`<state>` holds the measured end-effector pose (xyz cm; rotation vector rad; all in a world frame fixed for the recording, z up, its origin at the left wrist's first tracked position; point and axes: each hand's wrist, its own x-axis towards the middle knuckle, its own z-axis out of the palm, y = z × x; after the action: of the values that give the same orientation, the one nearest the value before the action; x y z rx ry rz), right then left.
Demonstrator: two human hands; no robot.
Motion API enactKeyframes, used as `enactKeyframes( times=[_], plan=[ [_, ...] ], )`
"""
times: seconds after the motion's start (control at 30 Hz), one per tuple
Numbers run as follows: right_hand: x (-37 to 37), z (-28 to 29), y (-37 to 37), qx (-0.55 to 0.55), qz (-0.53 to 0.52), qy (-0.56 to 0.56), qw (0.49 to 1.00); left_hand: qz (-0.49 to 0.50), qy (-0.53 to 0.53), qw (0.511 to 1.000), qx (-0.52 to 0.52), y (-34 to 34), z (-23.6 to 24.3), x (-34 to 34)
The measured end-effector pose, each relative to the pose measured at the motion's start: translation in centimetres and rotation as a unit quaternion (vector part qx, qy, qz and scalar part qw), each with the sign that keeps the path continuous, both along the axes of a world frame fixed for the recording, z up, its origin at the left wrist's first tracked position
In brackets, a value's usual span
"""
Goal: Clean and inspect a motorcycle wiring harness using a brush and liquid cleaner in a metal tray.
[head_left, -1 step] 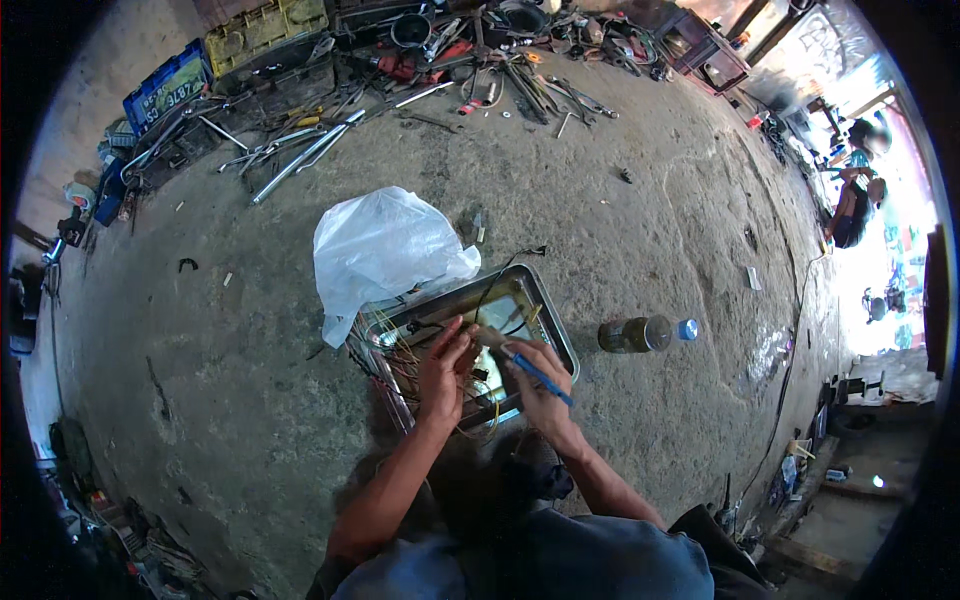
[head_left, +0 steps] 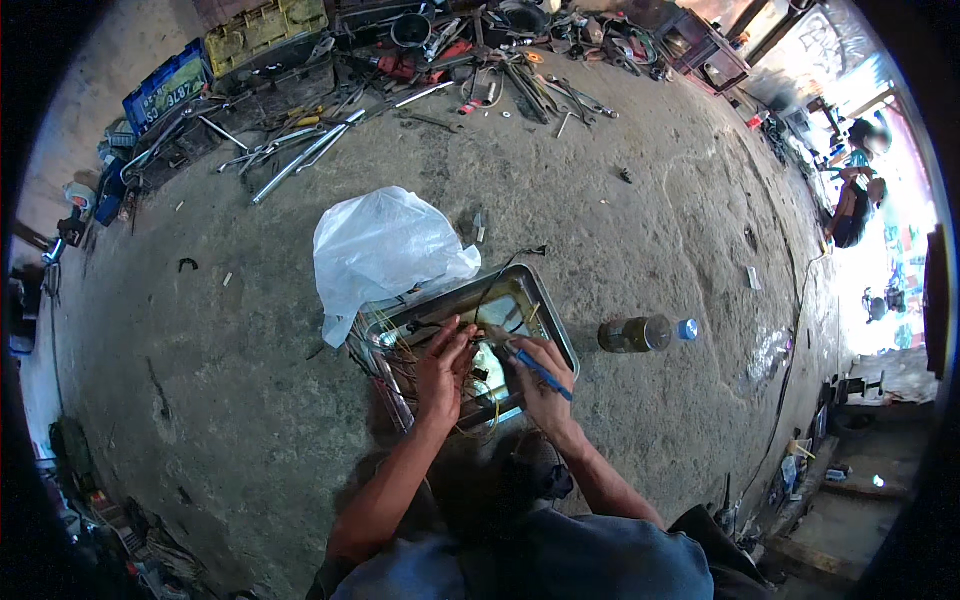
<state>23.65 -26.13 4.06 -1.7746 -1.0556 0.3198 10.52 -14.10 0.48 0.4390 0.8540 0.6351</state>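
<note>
Over a metal tray (head_left: pixel 551 318) on the floor, my right hand (head_left: pixel 545 395) is closed round a blue-handled brush (head_left: pixel 541 372), its bristle end toward my other hand. My left hand (head_left: pixel 438 380) has its fingers bent round a small dark part (head_left: pixel 474 340), mostly hidden by the fingers. Thin coloured wires (head_left: pixel 396 362) lie tangled in the tray's left side, and a black cable (head_left: pixel 490 288) rises over its far rim. A pale shallow pool of liquid shows on the tray bottom. Against the tray's far left corner rests a white plastic bag (head_left: pixel 385 250).
Right of the tray are a bottle of dark liquid (head_left: pixel 625 335) and a blue cap (head_left: pixel 687 329). Wrenches and other tools (head_left: pixel 310 155) lie along the far wall, near a yellow crate (head_left: pixel 265 38). Another person (head_left: pixel 855 205) is at the far right.
My right hand and the brush have shifted very slightly to the right, and the bristle end has drawn back a little from my left fingers.
</note>
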Motion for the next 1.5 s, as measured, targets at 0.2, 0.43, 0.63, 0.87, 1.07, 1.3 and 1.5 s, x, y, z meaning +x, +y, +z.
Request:
enactKeyframes(
  times=[0.2,0.43,0.63,0.87,1.07,1.3,1.5],
  plan=[
    [-1.0,1.1,0.4,0.007,0.072,-0.070,0.995,0.019,-0.002,1.000,0.011,0.2,-0.3,-0.5],
    [-0.4,0.8,0.5,-0.011,0.010,-0.013,1.000,0.017,0.033,0.999,0.014,0.6,-0.3,-0.6],
    [-0.6,-0.5,1.0,0.005,0.052,-0.085,0.995,0.018,0.015,1.000,0.000,0.4,0.6,-0.5],
    [-1.2,2.1,0.6,-0.019,0.060,-0.065,0.996,0.025,0.004,1.000,0.007,0.3,-0.1,-1.0],
    [0.3,0.1,1.0,-0.055,0.011,-0.018,0.998,0.038,0.011,0.999,-0.014,0.3,0.4,-0.8],
    [-0.4,-0.1,1.6,-0.008,0.041,-0.011,0.999,0.043,0.009,0.999,0.021,0.2,-0.7,-1.1],
    [0.3,1.5,-1.1,-0.023,0.025,0.000,0.999,0.048,0.056,0.992,0.099,0.0,-1.2,-2.8]
  ],
)
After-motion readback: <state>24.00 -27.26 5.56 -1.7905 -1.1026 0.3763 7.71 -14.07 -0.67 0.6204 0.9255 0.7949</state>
